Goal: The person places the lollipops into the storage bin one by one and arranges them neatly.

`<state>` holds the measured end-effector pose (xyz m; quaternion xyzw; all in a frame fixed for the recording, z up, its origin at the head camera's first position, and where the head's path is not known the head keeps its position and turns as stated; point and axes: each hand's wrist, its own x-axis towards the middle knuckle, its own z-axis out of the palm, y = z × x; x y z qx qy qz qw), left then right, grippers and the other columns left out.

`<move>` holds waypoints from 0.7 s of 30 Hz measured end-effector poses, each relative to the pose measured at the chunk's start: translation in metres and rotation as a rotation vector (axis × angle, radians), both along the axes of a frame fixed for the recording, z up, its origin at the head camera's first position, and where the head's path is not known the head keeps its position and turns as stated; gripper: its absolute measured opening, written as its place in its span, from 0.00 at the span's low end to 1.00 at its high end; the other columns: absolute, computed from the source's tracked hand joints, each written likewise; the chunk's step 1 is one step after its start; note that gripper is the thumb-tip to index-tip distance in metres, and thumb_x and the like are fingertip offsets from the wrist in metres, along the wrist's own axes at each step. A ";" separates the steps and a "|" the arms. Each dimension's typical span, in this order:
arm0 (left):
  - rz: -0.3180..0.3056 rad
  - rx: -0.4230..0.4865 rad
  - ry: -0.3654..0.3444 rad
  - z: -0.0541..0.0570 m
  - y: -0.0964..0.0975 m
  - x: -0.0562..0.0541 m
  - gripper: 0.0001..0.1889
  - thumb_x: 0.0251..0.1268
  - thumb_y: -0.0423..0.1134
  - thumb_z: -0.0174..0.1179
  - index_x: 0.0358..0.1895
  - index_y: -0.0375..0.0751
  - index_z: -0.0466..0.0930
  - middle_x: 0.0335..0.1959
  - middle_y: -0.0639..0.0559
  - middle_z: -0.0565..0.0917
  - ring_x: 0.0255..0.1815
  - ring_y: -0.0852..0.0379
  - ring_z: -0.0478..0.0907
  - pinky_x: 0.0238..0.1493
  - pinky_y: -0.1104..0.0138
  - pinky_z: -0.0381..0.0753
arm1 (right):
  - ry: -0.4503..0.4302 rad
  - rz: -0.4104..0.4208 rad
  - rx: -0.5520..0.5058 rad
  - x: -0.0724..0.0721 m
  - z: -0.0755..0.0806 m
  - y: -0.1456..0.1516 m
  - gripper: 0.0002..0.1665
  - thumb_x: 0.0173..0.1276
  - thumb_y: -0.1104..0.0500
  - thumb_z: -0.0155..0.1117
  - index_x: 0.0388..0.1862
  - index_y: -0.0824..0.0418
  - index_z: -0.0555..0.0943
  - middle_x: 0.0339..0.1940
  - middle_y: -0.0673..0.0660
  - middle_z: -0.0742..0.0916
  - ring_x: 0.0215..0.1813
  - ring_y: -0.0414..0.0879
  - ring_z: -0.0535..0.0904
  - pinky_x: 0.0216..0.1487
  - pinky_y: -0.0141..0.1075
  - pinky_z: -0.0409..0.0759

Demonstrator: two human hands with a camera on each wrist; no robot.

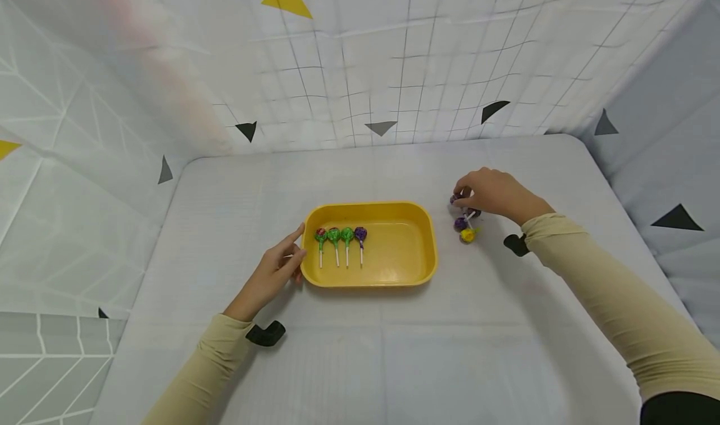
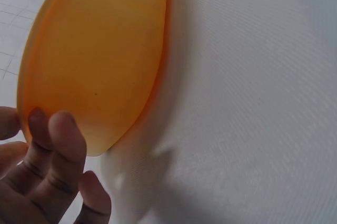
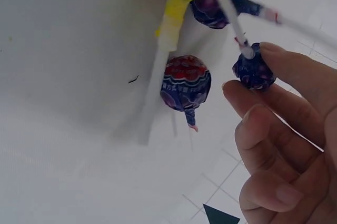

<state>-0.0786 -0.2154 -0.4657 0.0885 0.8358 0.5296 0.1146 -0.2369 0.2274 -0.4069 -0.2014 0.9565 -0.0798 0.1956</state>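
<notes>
Right hand [image 1: 497, 194] pinches the head of a purple-wrapped round lollipop [image 3: 256, 74]; white stick slants from grip toward yellow-wrapped round lollipop [image 1: 467, 235]. Left of grip: white table [image 1: 441, 181], then yellow rectangular tray [image 1: 399, 250], left hand [image 1: 274, 270] unclenched against its end.

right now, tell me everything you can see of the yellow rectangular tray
The yellow, rectangular, plastic-looking tray has a smooth, slightly shiny base, low walls and rounded corners. It sits upright on the white-covered table, long sides running left to right in the head view. Four wrapped lollipops with white sticks lie in a row in its left half. The person's left-hand grip touches its left end.
</notes>
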 end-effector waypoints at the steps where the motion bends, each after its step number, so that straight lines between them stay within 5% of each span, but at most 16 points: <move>1: 0.000 0.000 0.000 0.000 0.000 0.000 0.31 0.84 0.38 0.51 0.84 0.46 0.54 0.35 0.44 0.79 0.28 0.43 0.80 0.32 0.63 0.83 | -0.008 -0.004 -0.006 0.000 0.000 0.000 0.17 0.72 0.52 0.71 0.54 0.59 0.88 0.44 0.56 0.91 0.38 0.47 0.83 0.43 0.46 0.85; 21: 0.000 -0.002 0.004 0.000 0.000 0.000 0.31 0.84 0.39 0.51 0.83 0.46 0.55 0.35 0.42 0.78 0.27 0.43 0.80 0.32 0.62 0.83 | -0.066 0.046 -0.182 0.004 0.010 -0.010 0.16 0.73 0.50 0.70 0.52 0.58 0.89 0.44 0.54 0.92 0.31 0.49 0.86 0.38 0.39 0.85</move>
